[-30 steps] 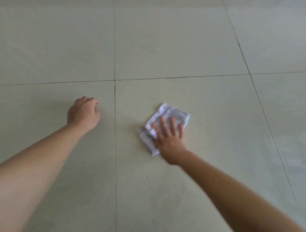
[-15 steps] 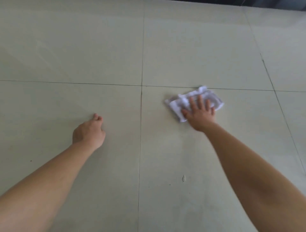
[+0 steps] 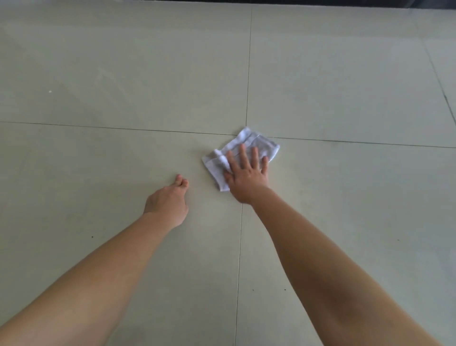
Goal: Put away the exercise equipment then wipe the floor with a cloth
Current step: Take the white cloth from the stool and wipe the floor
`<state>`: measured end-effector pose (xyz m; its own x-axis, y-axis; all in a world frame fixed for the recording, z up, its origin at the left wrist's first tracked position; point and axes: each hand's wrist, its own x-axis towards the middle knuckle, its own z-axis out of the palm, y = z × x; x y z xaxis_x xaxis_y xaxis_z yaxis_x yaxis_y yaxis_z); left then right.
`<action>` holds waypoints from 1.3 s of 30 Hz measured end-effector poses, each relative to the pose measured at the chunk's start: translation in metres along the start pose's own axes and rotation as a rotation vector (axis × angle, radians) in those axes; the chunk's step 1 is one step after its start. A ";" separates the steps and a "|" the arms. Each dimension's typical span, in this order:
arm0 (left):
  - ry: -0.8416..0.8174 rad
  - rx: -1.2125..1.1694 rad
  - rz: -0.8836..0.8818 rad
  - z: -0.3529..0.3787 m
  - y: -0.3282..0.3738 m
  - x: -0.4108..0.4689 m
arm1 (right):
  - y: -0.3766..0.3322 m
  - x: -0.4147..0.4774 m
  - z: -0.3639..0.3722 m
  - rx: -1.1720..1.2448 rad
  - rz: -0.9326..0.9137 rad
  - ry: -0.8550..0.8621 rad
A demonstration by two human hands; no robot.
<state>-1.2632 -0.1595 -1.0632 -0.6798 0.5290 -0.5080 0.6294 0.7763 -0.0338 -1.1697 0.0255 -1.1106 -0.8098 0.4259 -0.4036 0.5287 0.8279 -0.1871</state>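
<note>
- right hand (image 3: 246,177) was down flat on the cloth (image 3: 256,143), all fingers straight and spread, palm pressing the fabric to the floor (image 3: 123,74); nothing was curled round it, it was a flat press only.
- the cloth was white and folded into a rough, crumpled square. it sat right on the spot where 4 tiles met, its far corner poking just over the cross seam (image 3: 123,128).
- most of the fabric lay on the near side of that seam, straddling the long seam (image 3: 239,247) that ran toward the camera.
- the cloth's left edge and far corner showed clear of the hand; the near right part was hidden under the palm.
- left hand (image 3: 167,205) was on the tile just to the left of the cloth, near it but not touching it.
- its fingers were curled in under the hand, with only a couple of tips (image 3: 181,180) peeking out in front. nothing could be seen held in them.
- both bare forearms reached in from the bottom corners, the right one crossing the long seam.
- the floor was pale, glossy tile, with a few tiny dark specks (image 3: 92,236) near the arms and 1 white fleck (image 3: 50,91) far left.
- a dark strip (image 3: 345,2) ran along the very top edge.
</note>
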 end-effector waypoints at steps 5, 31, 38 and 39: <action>-0.036 0.003 0.027 -0.005 0.006 -0.001 | 0.032 -0.075 0.024 -0.087 -0.142 -0.053; -0.005 -0.176 -0.175 0.045 -0.209 -0.032 | -0.143 -0.045 0.063 -0.128 -0.491 0.100; -0.066 -0.166 -0.198 0.048 -0.216 -0.033 | -0.180 0.014 0.026 -0.053 -0.167 -0.093; -0.073 -0.163 -0.207 0.046 -0.218 -0.034 | -0.185 0.007 0.030 -0.052 -0.173 -0.083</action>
<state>-1.3600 -0.3630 -1.0785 -0.7549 0.3319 -0.5656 0.4071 0.9134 -0.0074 -1.2654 -0.1355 -1.1058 -0.8623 0.2458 -0.4427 0.3681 0.9047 -0.2146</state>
